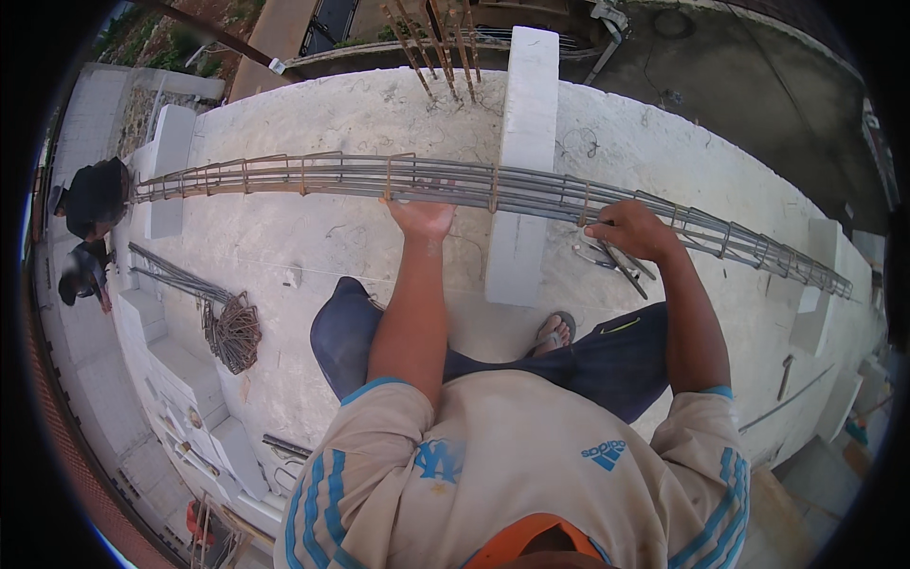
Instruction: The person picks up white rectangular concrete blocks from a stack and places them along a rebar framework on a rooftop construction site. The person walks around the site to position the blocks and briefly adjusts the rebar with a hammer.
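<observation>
A long rebar cage (327,180), made of parallel steel bars tied into rectangular stirrups, stretches across in front of me from left to right. My left hand (424,211) is palm up under its middle, the fingers reaching beneath the bars and showing between them, the thumb by a stirrup. Farther right, my right hand (633,230) is closed on the near side of the cage, thumb and fingers at a stirrup and the lower bar. Between my hands the cage passes over a white block (517,256). Hand tools with long handles (621,266) lie below my right hand.
More white blocks stand left (171,142) and right (813,318). Rusty upright rebars (436,57) rise beyond the cage. A pile of loose stirrups (232,334) lies on the left beside some bars (175,272). Two people (95,194) are at the far left.
</observation>
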The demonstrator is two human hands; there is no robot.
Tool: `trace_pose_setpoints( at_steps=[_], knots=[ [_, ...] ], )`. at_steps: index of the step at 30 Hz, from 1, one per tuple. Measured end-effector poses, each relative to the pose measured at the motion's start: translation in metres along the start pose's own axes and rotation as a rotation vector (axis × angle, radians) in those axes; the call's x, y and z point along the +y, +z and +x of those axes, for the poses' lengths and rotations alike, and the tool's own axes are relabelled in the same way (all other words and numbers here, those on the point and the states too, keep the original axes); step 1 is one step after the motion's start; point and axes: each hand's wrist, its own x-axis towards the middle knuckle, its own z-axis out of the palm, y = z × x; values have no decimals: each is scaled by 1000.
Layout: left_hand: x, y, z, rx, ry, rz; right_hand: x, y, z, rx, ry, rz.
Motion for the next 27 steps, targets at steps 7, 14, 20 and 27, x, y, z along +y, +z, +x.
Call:
trace_pose_setpoints(
  at_steps=[7,14,20,27],
  knots=[
    [-12,-7,-14,183,-60,-171,4,32,-6,-148,61,33],
    [-25,-21,-16,152,-49,-215,12,56,-1,-213,15,13],
    [-41,-22,-17,148,-143,-215,32,80,1,-211,-17,-86],
    [-49,-75,-13,-98,-266,-336,46,89,2,-297,3,-92]
  ],
)
